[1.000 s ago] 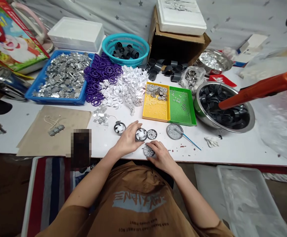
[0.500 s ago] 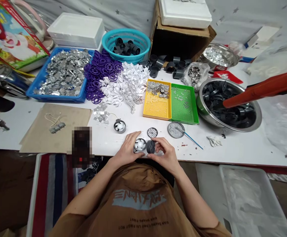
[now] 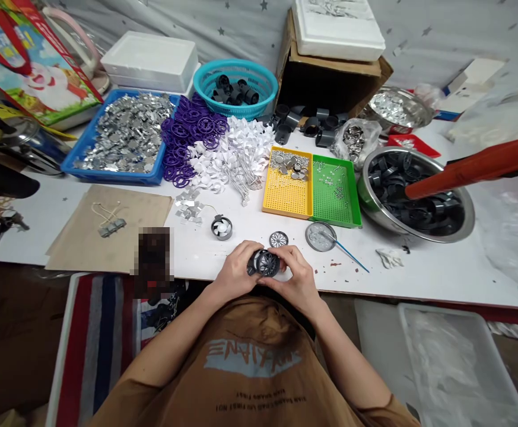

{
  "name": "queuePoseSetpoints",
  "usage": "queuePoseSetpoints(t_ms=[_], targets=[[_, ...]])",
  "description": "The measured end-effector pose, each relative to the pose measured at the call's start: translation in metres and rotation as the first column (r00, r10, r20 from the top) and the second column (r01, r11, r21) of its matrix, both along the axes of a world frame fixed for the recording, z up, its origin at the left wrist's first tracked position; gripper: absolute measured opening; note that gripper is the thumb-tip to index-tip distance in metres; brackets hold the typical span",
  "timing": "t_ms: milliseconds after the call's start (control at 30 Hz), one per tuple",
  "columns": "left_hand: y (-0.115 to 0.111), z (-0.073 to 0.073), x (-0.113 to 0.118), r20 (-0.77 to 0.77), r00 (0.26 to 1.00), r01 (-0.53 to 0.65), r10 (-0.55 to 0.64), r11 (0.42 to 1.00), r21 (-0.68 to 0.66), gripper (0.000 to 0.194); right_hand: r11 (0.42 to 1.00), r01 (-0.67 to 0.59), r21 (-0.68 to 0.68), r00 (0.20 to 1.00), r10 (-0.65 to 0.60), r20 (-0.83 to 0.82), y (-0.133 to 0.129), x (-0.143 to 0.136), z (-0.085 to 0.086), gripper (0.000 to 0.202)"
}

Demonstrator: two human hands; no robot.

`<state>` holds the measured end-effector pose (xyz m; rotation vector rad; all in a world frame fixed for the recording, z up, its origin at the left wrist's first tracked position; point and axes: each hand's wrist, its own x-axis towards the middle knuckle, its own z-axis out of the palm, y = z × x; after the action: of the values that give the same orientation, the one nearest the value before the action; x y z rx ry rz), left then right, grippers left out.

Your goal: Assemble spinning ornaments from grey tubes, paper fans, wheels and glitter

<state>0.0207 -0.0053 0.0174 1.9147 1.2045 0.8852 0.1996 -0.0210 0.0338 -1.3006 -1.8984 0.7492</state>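
Note:
Close to the table's front edge, my left hand (image 3: 236, 271) is closed around a small dark fan housing (image 3: 251, 265); its white blades are mostly hidden now. My right hand (image 3: 298, 274) grips a dark round housing with a spoked grille (image 3: 268, 263), its face turned up towards me. The two parts are against or overlapping each other between my fingers; whether they are joined I cannot tell. Just beyond my hands lies a loose dark grille (image 3: 279, 239). A second fan ring with white blades (image 3: 221, 228) sits to the left, a thin wire running from it.
Right of the grille is a round dish (image 3: 320, 236) with a blue stick across its rim. Behind stand a yellow tray (image 3: 285, 198), a green tray (image 3: 336, 212) and a steel bowl (image 3: 461, 228) of dark rings. White fan blades (image 3: 227, 154) and purple rings (image 3: 196, 124) are heaped behind.
My right hand has brought the grille housing left onto or against the fan housing and turned its face upward. The camera view has shifted slightly.

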Motion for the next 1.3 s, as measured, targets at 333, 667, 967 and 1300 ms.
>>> queuePoseSetpoints(t_ms=[333, 667, 967, 1300], targets=[[-0.002, -0.001, -0.003, 0.081, 0.995, 0.052, -0.050, 0.998, -0.032, 0.052, 0.999, -0.051, -0.016, 0.999, 0.051, 0.015, 0.002, 0.000, 0.006, 0.054], [-0.006, -0.002, -0.005, 0.063, 0.998, 0.021, -0.024, 0.999, 0.047, 0.052, 0.999, -0.011, -0.045, 0.997, 0.008, -0.078, 0.000, -0.007, -0.009, 0.055], [-0.008, 0.005, -0.003, 0.055, 0.994, 0.086, -0.094, 0.987, 0.138, 0.056, 0.874, -0.162, -0.457, 0.908, -0.049, -0.416, -0.003, -0.002, -0.014, 0.079], [-0.010, 0.005, -0.006, 0.168, 0.967, 0.204, -0.194, 0.978, -0.049, 0.060, 0.887, -0.186, -0.422, 0.802, -0.111, -0.587, -0.002, -0.005, -0.033, 0.080]])
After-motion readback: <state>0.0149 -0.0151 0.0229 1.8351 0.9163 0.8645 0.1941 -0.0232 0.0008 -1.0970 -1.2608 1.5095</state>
